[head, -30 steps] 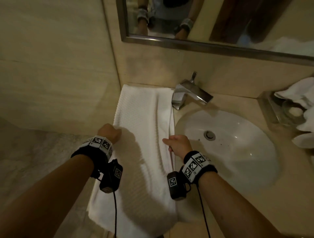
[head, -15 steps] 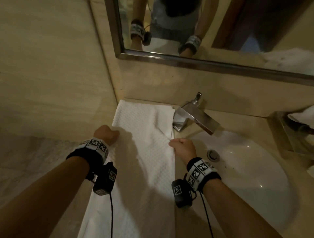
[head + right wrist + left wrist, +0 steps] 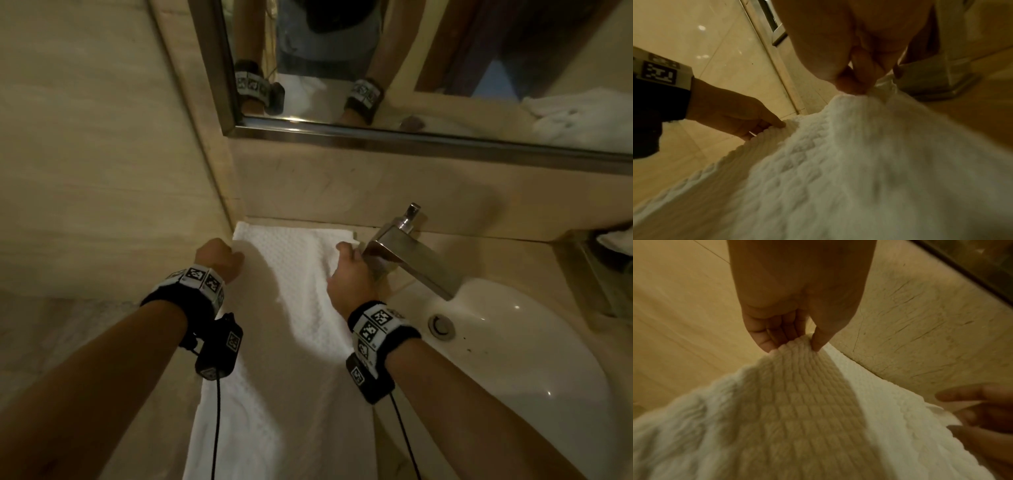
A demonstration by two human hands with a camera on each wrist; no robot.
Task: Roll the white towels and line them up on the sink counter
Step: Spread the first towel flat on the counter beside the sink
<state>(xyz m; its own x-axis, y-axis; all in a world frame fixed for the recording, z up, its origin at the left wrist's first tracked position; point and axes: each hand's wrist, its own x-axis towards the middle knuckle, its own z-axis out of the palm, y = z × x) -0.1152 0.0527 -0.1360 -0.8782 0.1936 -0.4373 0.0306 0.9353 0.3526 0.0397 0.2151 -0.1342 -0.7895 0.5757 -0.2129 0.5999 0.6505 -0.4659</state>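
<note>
Both hands have slid up to the far corners of the white towel (image 3: 301, 308). Left hand (image 3: 219, 257) and right hand (image 3: 347, 279) each pinch a corner; it lies flat on the counter (image 3: 404, 294) beside the tap (image 3: 407, 253).

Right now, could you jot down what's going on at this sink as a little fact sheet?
place: bathroom sink counter, under a mirror
towel: white, textured, spread lengthwise beside the basin, near end hanging over the counter's front edge
left hand: pinches the towel's far left edge
right hand: pinches the far right edge, next to the faucet
rolled yet: no
other towels: white cloth at the far right, unclear how arranged
</note>
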